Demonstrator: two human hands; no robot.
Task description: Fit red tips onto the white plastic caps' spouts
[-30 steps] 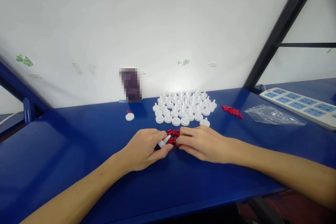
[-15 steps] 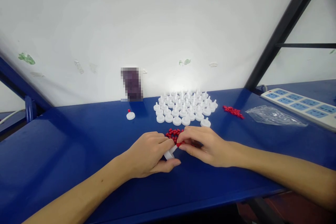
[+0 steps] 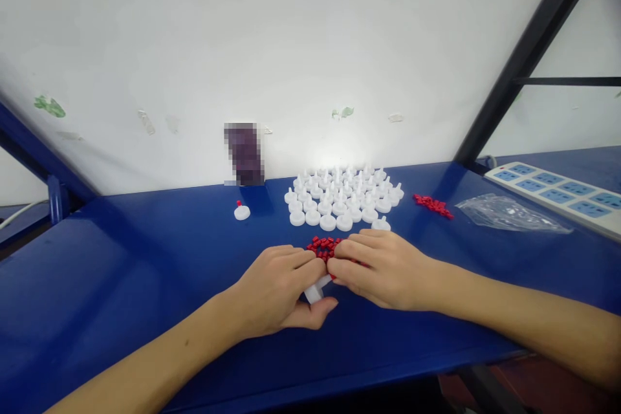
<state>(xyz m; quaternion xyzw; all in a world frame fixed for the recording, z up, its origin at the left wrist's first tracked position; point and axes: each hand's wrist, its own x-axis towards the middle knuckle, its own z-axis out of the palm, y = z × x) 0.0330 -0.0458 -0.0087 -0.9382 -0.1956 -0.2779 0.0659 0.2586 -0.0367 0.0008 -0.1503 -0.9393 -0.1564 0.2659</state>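
My left hand (image 3: 286, 284) is closed around a white nozzle cap (image 3: 314, 292), tilted so its narrow spout points right. On the spout's end my right hand (image 3: 381, 266) grips a small red tip cap (image 3: 332, 277), mostly hidden by the fingers. Just beyond both hands lies a pile of red tip caps (image 3: 324, 244), partly covered by my right hand. Farther back, many white nozzle caps (image 3: 341, 200) stand in a cluster with spouts up. Off to the left, one white nozzle cap (image 3: 241, 212) wears a red tip.
A second heap of red tip caps (image 3: 433, 205) sits right of the cluster, beside a clear plastic bag (image 3: 509, 213). A white power strip (image 3: 557, 191) lies at far right. Against the wall leans a blurred dark rectangle (image 3: 246, 154). The blue table (image 3: 145, 259) ends in a front edge.
My right-hand fingers have folded down over the red tip cap and moved against my left fingers. The nozzle cap has shifted slightly toward me.
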